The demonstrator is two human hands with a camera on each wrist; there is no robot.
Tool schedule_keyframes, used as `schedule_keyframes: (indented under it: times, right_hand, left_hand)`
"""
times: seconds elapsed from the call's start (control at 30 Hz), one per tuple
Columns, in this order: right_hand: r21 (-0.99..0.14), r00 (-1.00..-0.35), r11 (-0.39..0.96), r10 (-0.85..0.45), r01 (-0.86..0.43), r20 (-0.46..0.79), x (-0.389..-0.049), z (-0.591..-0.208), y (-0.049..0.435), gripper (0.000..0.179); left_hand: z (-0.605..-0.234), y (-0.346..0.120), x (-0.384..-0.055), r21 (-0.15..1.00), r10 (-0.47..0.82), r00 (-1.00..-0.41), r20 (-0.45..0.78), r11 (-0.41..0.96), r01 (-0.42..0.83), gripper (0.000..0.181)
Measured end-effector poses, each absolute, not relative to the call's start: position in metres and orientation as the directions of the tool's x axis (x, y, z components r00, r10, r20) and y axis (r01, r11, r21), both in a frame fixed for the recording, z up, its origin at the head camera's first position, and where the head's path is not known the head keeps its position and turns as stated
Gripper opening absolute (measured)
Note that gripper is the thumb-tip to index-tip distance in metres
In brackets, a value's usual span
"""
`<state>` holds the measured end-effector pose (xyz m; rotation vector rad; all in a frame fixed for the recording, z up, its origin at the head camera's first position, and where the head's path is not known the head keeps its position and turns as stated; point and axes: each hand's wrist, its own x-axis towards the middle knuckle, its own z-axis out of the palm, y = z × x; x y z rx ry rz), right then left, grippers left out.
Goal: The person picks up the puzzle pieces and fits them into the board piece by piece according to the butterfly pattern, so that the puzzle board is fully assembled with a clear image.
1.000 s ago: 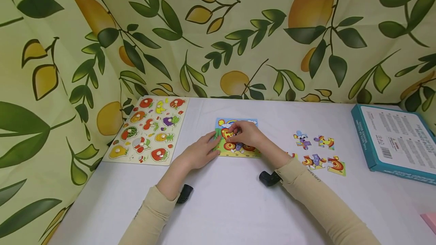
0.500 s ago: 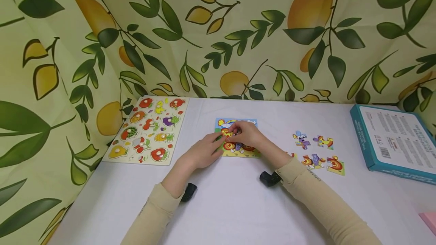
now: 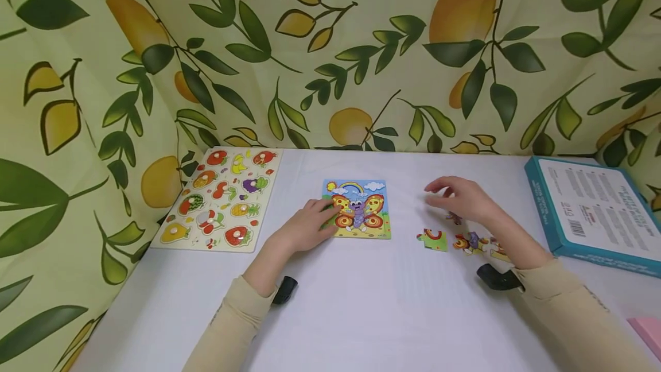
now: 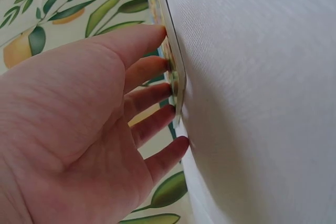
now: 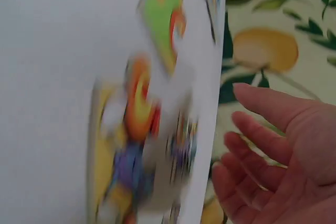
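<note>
A small butterfly picture puzzle [image 3: 373, 228] lies flat in the middle of the table, with a rainbow and a sun at its top. My left hand [image 3: 306, 227] rests on its left side, fingers extended. The left wrist view shows the fingertips [image 4: 161, 31] along the board's edge. To the right, my right hand [image 3: 462, 200] is raised over loose puzzle pieces, fingers slightly bent and apart, holding nothing. Nearest it are a green piece with a red curl [image 3: 436, 241] and a purple-and-yellow piece [image 3: 472, 243]. Other pieces are partly hidden behind the hand and wrist.
A fruit peg board [image 3: 219, 200] lies at the left back. On the right sits a flat teal box [image 3: 594, 205] with a white printed label. A pink thing [image 3: 645, 332] shows at the right edge. Patterned cloth [image 3: 351, 73] stands behind the table.
My right hand has left the puzzle and moved right, over the loose pieces, uncovering the butterfly picture. My left hand has shifted slightly onto the puzzle's left side and stays there.
</note>
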<state>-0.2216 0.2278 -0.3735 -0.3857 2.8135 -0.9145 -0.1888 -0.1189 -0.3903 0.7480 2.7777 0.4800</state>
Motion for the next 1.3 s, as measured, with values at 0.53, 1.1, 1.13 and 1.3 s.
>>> schedule_keyframes:
  times: [0.53, 1.1, 1.13, 1.3]
  right_hand:
    - [-0.53, -0.963, 0.843, -0.215, -0.097, -0.165, -0.21, -0.388, 0.278, 0.057]
    - [-0.873, -0.964, 0.474, -0.16, 0.114, -0.214, -0.231, -0.386, 0.178, 0.04]
    - [-0.888, -0.96, 0.438, -0.163, 0.139, -0.23, -0.232, -0.387, 0.168, 0.039]
    - [-0.925, -0.948, 0.345, -0.208, 0.159, -0.241, -0.237, -0.392, 0.13, 0.032]
  left_hand:
    - [-0.391, -0.123, -0.187, 0.395, 0.526, -0.843, -0.113, 0.802, 0.448, 0.054]
    - [-0.388, -0.12, -0.188, 0.437, 0.533, -0.829, -0.169, 0.795, 0.422, 0.055]
    - [-0.387, -0.12, -0.188, 0.434, 0.535, -0.827, -0.17, 0.794, 0.425, 0.054]
    - [-0.384, -0.119, -0.187, 0.428, 0.543, -0.822, -0.172, 0.793, 0.434, 0.053]
